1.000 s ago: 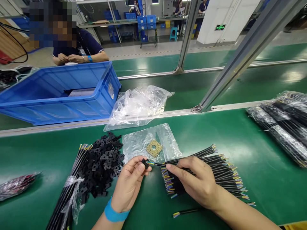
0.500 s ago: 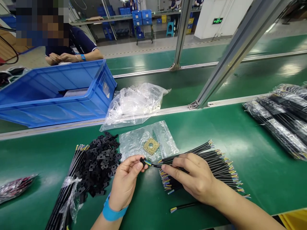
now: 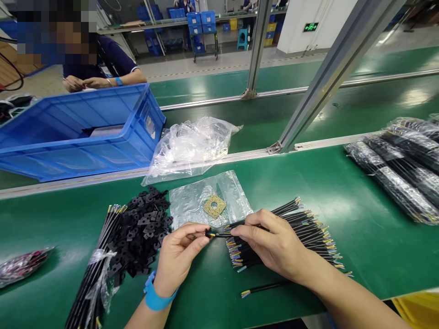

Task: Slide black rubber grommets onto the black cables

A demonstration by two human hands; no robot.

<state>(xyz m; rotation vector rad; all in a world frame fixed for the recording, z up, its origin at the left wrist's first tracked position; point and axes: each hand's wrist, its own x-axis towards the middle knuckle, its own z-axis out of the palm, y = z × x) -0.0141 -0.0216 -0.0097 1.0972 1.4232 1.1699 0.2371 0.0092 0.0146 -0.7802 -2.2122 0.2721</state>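
Left of the grip lie one tied bundle and one heap of small black pieces, too many to count. The left hand pinches one clip, small and black. Between the hands runs one cable, thin and black, yellow and blue showing at its clip end; the right hand pinches it. Just beyond the grip, one tan sponge lies on one clear bag. Right of the grip are many uncounted leads.
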